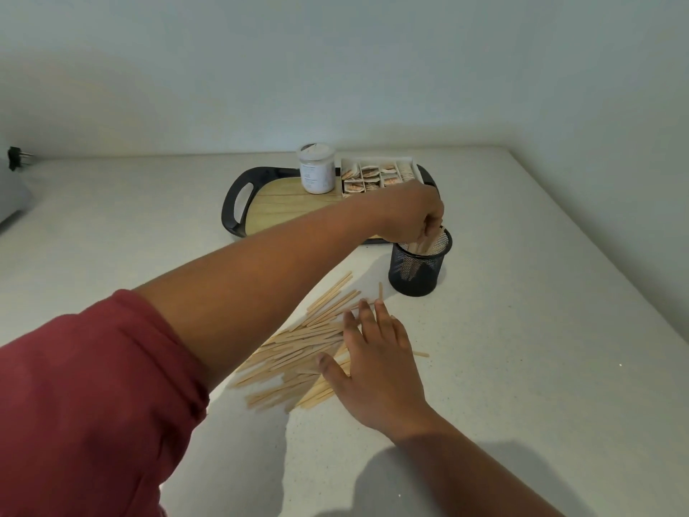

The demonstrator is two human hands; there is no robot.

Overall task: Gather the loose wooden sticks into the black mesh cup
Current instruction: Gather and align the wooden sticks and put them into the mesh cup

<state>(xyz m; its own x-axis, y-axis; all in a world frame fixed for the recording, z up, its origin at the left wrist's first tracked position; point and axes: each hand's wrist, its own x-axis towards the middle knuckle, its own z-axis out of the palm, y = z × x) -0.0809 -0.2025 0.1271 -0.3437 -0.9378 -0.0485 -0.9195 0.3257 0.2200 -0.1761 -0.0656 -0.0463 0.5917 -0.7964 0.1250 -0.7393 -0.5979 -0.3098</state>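
Pale speckled countertop (522, 330), seen from above; plain wall behind it.

Left hand (412, 214): arm in a pushed-up red sleeve (93, 404) reaches across from 8 o'clock toward 1 o'clock. Fingers curled downward over the mouth of the black wire-mesh cylindrical cup (419, 268), pinching a few flat pale wooden sticks (432, 240) whose lower ends are already inside the cup. More sticks show through the mesh, leaning inside.

Right hand (373, 367): enters from 5 o'clock, palm down, fingers straight and slightly spread, lying flat on the right edge of the loose pile of flat pale wooden sticks (298, 352). It grips nothing; fingertips point toward 12 o'clock.

Pile: spread in a rough fan on the counter at frame centre, running from 7 o'clock up toward 1 o'clock, sticks overlapping. One stray stick (380, 291) lies apart at the far end, near the cup's base. Another tip (421, 354) pokes out at 3 o'clock from under the right hand.

Cup stands upright on the counter at 1 o'clock from the pile, just beside the near edge of a black-rimmed tray with a wood-grain base (276, 203).

On the tray: a white-lidded cylindrical jar (317, 169), and at its 3 o'clock a white box of small paper packets (376, 173). Packet print too small to read.

Far left edge, 9 o'clock: a black plug with metal prongs (16, 156).
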